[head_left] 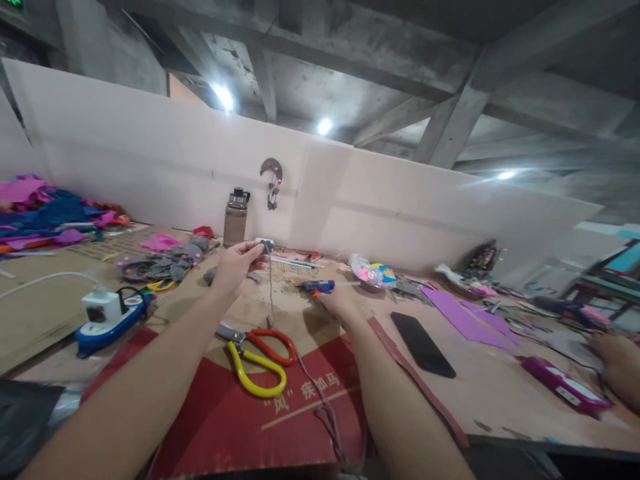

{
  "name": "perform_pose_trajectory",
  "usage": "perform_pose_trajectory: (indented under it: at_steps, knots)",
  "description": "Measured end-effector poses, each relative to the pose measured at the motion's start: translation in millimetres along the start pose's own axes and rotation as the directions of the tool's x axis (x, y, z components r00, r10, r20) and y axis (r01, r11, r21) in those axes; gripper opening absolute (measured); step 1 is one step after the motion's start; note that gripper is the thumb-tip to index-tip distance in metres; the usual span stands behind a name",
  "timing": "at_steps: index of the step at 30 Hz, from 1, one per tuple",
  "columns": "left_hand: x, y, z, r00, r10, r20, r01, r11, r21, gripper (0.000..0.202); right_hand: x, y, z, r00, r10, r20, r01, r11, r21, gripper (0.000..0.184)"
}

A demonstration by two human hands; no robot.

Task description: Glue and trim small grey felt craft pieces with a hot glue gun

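Observation:
Between the thumb and fingers of my left hand (237, 268) is a small dark grey piece (268, 247), raised above the cardboard. A thin grey cord (271, 288) hangs straight down from it. My right hand (338, 301) is wrapped round a blue hot glue gun (317, 287), whose front end points left toward the cord. The grip is hidden inside that hand. Below and between my arms lie scissors (265, 363) with one yellow and one red handle, on a red and brown cardboard sheet (220, 420). More cord trails past them to the front edge.
A water bottle (235, 217) stands by the white partition (175, 167), where a grey crescent ornament (271, 171) hangs. At left are a blue power strip (113, 323) and grey felt pieces (165, 263). A phone (423, 343) and purple sheets (465, 317) lie right, near another person's hand (620, 363).

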State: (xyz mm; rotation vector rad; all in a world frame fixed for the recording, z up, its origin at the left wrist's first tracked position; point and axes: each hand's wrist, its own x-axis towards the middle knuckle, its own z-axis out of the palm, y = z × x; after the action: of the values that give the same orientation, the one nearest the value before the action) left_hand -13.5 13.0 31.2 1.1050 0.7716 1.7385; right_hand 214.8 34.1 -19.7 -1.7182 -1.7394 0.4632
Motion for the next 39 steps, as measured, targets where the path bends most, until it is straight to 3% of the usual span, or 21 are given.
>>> perform_pose_trajectory:
  at_steps: [4,8,11,19,25,39]
  knots:
    - [-1.1,-2.6,-1.3,1.000,0.007,-0.027,-0.006,0.999,0.035,0.029,-8.3,-23.5,-3.3,0.995,-0.065,-0.073,0.083,0.957,0.277,0.030]
    - [1.3,-5.5,-3.7,0.997,0.015,-0.079,-0.012,0.999,0.040,0.030,-25.1,-46.5,-4.1,0.957,-0.228,-0.178,0.287,0.689,0.665,0.033]
    - [3.9,-8.3,-5.1,0.996,0.011,-0.087,-0.008,1.000,0.028,0.032,-36.5,-54.1,-1.2,0.908,-0.373,-0.191,0.388,0.578,0.718,0.026]
    - [4.2,-11.3,-4.5,0.999,-0.011,-0.047,0.010,1.000,-0.016,0.028,-44.1,-49.9,-0.9,0.842,-0.502,-0.198,0.537,0.741,0.403,0.024]
    - [2.5,-11.5,-2.2,1.000,0.008,-0.025,-0.008,1.000,-0.013,0.028,-44.6,-52.7,-3.4,0.798,-0.555,-0.234,0.602,0.753,0.265,0.024]
    - [-1.0,-10.6,3.2,0.999,0.051,-0.013,-0.050,0.997,0.058,0.029,-48.6,-54.2,-1.2,0.797,-0.560,-0.225,0.596,0.790,0.143,0.030]
